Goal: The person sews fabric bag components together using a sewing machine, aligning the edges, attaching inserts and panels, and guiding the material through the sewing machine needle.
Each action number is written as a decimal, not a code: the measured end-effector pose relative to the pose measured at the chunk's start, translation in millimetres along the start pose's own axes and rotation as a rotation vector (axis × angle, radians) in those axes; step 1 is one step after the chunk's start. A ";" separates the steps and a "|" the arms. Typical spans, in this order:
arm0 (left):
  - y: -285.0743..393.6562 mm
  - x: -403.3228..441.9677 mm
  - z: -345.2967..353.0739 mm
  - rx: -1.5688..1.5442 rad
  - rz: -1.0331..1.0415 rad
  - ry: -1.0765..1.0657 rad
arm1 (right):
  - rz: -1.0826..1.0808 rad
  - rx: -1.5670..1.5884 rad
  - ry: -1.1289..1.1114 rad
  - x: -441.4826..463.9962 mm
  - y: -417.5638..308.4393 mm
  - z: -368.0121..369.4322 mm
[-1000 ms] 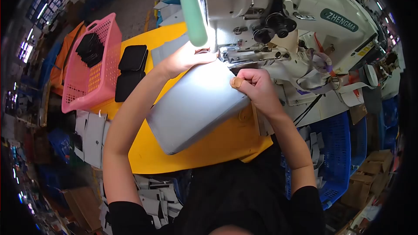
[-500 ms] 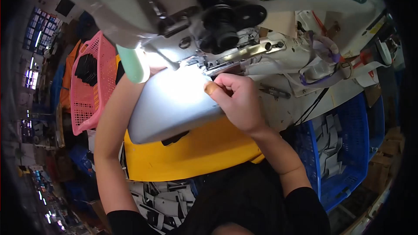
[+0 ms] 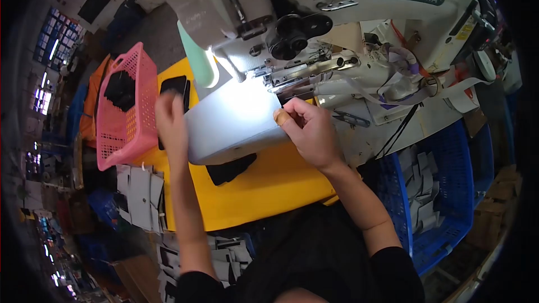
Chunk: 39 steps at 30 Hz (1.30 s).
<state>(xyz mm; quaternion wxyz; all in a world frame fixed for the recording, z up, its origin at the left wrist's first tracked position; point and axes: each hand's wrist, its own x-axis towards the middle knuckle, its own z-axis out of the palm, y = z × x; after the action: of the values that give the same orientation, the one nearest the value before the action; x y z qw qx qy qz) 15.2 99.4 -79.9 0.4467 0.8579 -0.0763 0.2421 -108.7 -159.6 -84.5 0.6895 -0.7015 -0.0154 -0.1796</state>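
My left hand (image 3: 171, 120) is blurred at the left of the metal bed, close to flat black pieces (image 3: 175, 87) on the yellow sheet; motion smears its fingers. At the bed's right edge, my right hand (image 3: 309, 134) is closed in a pinch, with a yellowish cover on the thumb. Whatever lies between those fingertips is too small to make out. The smooth metal bed (image 3: 233, 118) sits brightly lit under the sewing machine (image 3: 348, 5). Above it is the stitching area (image 3: 266, 78), partly lost in glare.
A pink basket (image 3: 147, 129) holding black pieces stands at left. Grey pieces (image 3: 140, 193) hang beside the yellow sheet (image 3: 269, 191). More black pieces (image 3: 231, 169) lie beneath the bed. Thread snips (image 3: 352, 118) rest right of my right hand. A blue crate (image 3: 401, 213) holds grey strips.
My left hand has come away from behind the bed near the stitching area, to the bed's left side. My right hand stays pinched at the right edge. The head view has shifted.
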 end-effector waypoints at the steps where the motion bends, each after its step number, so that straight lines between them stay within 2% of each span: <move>1: -16.3 -23.1 -20.2 0.017 -0.154 0.028 | 0.007 0.044 0.005 -0.5 1.1 1.2; 2: -41.8 -47.5 -37.0 -0.104 -0.283 -0.051 | 0.004 0.049 0.019 -0.2 1.0 1.8; 4: -2.8 -88.9 -44.4 -0.700 -0.683 -0.022 | 0.020 0.050 0.024 -0.4 0.7 2.3; 5: -1.9 -88.7 -48.8 -0.703 -0.692 -0.024 | 0.031 0.044 0.019 -1.0 0.3 1.7; 8: -7.2 -75.3 -67.5 -0.335 -0.224 -0.248 | 0.014 0.055 0.077 5.9 1.1 12.1; 10: 7.4 -60.2 -64.7 -0.344 -0.196 -0.202 | 0.001 0.076 0.123 4.1 3.5 13.8; 12: 20.2 -40.0 -59.7 -0.370 -0.133 -0.106 | -0.116 0.071 0.127 0.9 7.7 10.5; 14: 17.0 -25.9 -61.2 -0.376 -0.119 -0.159 | -0.176 0.073 0.153 -2.7 19.2 4.9; 17: 7.9 -15.3 -67.2 -0.398 -0.135 -0.211 | -0.291 -0.326 -0.091 -5.5 53.4 -10.2; 18: 6.9 -11.1 -65.7 -0.411 -0.131 -0.227 | -0.290 -0.324 -0.090 0.0 55.2 -9.7; 21: 7.8 1.8 -65.7 -0.425 -0.123 -0.265 | -0.164 -0.433 -0.427 21.0 57.0 5.1; 22: 11.0 6.4 -67.3 -0.419 -0.105 -0.262 | -0.162 -0.428 -0.421 22.6 59.6 16.0; 24: 21.3 16.1 -69.1 -0.409 -0.065 -0.259 | -0.267 -0.176 -0.303 25.6 68.1 40.8; 25: 28.4 20.2 -68.1 -0.408 -0.060 -0.263 | -0.269 -0.174 -0.297 25.4 70.3 46.7; 28: 52.3 22.8 -75.0 -0.238 0.017 -0.201 | -0.125 0.113 -0.150 16.4 72.4 64.0; 33: 85.8 9.5 -82.7 -0.125 0.003 -0.140 | -0.108 0.335 0.042 25.3 81.6 87.8; 36: 87.0 6.3 -85.3 -0.081 0.073 -0.103 | -0.267 -0.321 -0.112 51.8 163.3 112.7; 38: 91.1 2.4 -89.0 -0.060 0.103 -0.088 | 0.149 -0.654 -0.292 31.4 78.7 56.0; 39: 94.0 0.1 -89.8 -0.046 0.133 -0.075 | 0.076 -0.721 -0.236 27.0 84.6 44.5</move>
<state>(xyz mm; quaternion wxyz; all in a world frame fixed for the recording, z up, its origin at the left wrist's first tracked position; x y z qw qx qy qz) -48.5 116.2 32.2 0.4460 0.8490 -0.1554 0.2370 -50.4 -126.5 -157.8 0.3981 -0.9150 -0.0044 -0.0659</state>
